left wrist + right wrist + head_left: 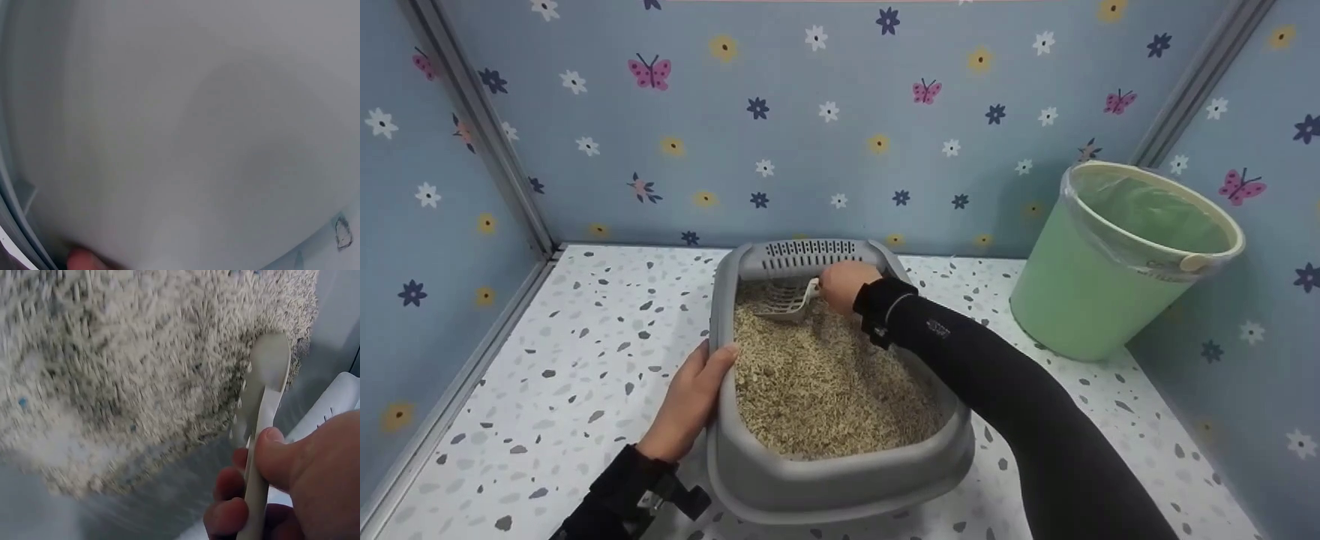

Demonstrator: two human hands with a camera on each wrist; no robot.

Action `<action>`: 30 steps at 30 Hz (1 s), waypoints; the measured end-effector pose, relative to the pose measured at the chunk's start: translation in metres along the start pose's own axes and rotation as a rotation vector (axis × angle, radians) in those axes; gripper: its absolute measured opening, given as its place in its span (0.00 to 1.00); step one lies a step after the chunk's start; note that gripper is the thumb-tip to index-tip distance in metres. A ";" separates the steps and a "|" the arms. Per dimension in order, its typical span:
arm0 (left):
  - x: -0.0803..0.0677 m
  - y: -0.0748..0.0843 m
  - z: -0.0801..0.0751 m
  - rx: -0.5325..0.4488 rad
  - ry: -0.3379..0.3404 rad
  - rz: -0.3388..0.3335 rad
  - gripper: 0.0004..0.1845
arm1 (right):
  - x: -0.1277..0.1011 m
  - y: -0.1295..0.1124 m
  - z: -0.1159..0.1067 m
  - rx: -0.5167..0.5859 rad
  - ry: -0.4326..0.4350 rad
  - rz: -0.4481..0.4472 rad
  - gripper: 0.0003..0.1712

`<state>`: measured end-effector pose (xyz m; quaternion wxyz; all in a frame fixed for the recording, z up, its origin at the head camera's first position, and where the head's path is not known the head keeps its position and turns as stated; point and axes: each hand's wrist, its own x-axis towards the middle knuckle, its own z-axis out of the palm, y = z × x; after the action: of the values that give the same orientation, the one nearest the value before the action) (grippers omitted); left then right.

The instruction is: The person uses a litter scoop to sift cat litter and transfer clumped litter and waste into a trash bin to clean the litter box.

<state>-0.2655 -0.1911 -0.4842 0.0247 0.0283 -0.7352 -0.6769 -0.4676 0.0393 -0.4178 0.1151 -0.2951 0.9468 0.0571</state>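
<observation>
Right hand grips the white slotted plastic scoop in pale pellet litter; left hand clasps the grey plastic litter tray's rim; sifting appears barely begun, green lined bin apparently empty

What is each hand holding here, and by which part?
The right hand pinches the litter scoop by its handle. The left hand grips the grey litter box at its left rim.
</observation>
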 end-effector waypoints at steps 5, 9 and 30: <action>0.000 0.000 0.000 -0.001 0.002 0.005 0.22 | 0.007 -0.004 -0.002 -0.038 0.019 -0.042 0.19; 0.000 -0.001 0.001 -0.011 0.001 0.010 0.23 | 0.007 -0.004 -0.003 0.083 -0.008 -0.085 0.19; 0.000 0.000 -0.001 -0.022 -0.014 0.009 0.24 | -0.004 0.024 -0.009 0.369 -0.073 -0.306 0.14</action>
<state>-0.2655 -0.1916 -0.4841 0.0228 0.0198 -0.7279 -0.6850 -0.4802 0.0597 -0.4071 0.2087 -0.4067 0.8807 -0.1245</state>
